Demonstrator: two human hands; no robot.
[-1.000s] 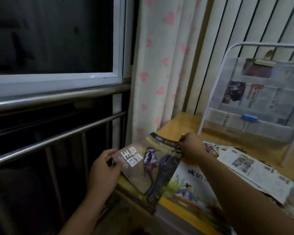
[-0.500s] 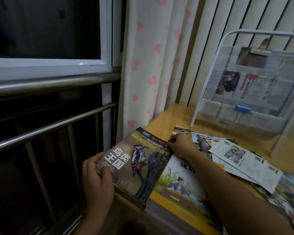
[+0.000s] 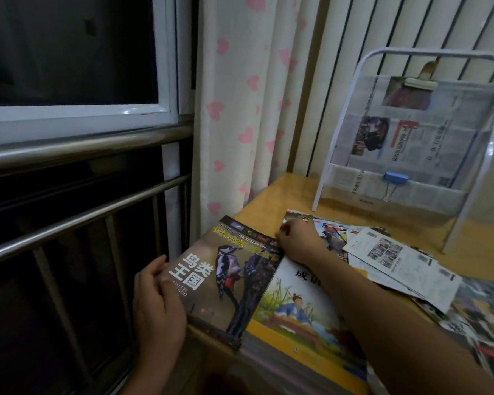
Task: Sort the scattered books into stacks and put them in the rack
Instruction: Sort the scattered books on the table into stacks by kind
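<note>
Window-side table (image 3: 268, 199), rack (image 3: 405, 143) at back: bird book (image 3: 231, 272) on its near-left corner, left hand (image 3: 157, 306) gripping its outer edge, right hand (image 3: 297, 245) pinching its far corner; stacking under way, next likely squaring it onto a stack.

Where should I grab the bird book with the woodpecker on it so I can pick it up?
Probably grab the bird book by its two far-apart edges, as the hands do here: the left hand grips the window-side edge that hangs past the table, thumb on the cover, and the right hand holds the far corner. It is wide, thin and floppy, so one hand might let it sag.
</note>
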